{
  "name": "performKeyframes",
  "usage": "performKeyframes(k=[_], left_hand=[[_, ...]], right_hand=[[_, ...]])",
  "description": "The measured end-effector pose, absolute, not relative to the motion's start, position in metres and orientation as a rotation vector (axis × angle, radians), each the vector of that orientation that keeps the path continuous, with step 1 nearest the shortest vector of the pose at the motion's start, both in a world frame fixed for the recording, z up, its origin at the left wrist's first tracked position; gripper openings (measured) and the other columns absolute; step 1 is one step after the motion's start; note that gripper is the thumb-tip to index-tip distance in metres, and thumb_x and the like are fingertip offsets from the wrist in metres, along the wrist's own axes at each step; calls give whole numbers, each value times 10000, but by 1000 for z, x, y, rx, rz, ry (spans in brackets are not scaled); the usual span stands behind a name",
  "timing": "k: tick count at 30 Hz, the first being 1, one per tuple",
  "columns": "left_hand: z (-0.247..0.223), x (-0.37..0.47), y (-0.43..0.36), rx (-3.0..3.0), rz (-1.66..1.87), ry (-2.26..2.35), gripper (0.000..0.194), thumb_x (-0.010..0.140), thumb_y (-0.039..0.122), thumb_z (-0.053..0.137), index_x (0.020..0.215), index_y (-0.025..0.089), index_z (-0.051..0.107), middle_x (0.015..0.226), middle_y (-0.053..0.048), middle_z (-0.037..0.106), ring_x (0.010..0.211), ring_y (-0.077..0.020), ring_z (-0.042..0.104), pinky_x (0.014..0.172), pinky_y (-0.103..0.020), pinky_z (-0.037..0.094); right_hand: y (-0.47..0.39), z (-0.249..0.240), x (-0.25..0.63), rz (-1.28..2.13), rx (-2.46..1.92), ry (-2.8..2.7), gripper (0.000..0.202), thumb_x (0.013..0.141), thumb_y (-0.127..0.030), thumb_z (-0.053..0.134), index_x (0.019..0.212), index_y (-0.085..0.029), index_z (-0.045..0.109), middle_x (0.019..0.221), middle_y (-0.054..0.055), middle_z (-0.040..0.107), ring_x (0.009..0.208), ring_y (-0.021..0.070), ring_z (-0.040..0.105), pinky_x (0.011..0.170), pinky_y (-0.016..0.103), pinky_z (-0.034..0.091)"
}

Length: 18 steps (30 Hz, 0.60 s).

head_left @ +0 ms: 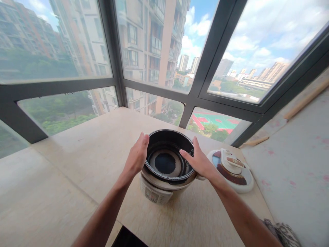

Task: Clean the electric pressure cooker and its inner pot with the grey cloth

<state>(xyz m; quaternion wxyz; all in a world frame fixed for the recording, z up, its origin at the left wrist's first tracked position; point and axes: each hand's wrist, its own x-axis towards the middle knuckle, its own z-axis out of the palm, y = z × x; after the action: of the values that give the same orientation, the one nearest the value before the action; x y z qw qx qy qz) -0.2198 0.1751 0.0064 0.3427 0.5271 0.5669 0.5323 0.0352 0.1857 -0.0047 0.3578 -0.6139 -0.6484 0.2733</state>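
A round black inner pot (166, 163) with a speckled rim sits in the top of a cream-coloured cooker (158, 195), its control panel facing the front left. Pale marks show on the pot's inside wall, and a dark disc with a brownish ring on its bottom. At the pot's left side is my left hand (138, 152), upright beside the rim with fingers stretched. My right hand (199, 159) is at the right side, fingers spread and thumb over the rim. Neither hand visibly grasps the rim; contact with the outer wall is hard to tell.
To the right of the cooker a white and brown lid (231, 170) with a raised handle lies on the pale stone counter (84, 164). Framed windows rise behind. A floral wall (298, 171) bounds the right, with patterned fabric (285, 233) at its foot.
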Motion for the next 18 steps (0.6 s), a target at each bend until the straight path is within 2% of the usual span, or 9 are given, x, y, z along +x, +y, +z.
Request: performKeyframes(k=[8,12,16,18], left_hand=[[5,-220,169,1556,1135,1585,896,927,727,392,1581,118,325,1645,-172,273,1547,-287,228,1266,-464,129],[-1,-216,167,1724,1081,1691,846,935,681,408,1553,106,364,1635,-211,289,1549,-319,215,1252,-527,135],[0,-214,165,1896,988,1824,783,961,642,358,1496,76,436,1587,-260,370,1524,-368,274,1224,-596,147],[3,-213,163,1952,942,1880,752,970,631,349,1464,77,472,1561,-270,413,1506,-385,311,1209,-621,159]], right_hand=[[192,-8,45,593,-1599,-1748,955,770,-618,670,1539,-152,346,1605,209,370,1507,390,295,1241,585,183],[192,-8,51,496,-1585,-1846,840,813,-581,642,1511,-181,402,1577,182,430,1481,384,356,1222,592,235],[187,-4,50,406,-1631,-1930,815,886,-566,531,1519,-76,385,1568,250,411,1459,390,395,1203,583,280],[184,-3,49,375,-1645,-1937,807,919,-578,460,1507,-30,396,1527,278,455,1430,402,434,1183,590,307]])
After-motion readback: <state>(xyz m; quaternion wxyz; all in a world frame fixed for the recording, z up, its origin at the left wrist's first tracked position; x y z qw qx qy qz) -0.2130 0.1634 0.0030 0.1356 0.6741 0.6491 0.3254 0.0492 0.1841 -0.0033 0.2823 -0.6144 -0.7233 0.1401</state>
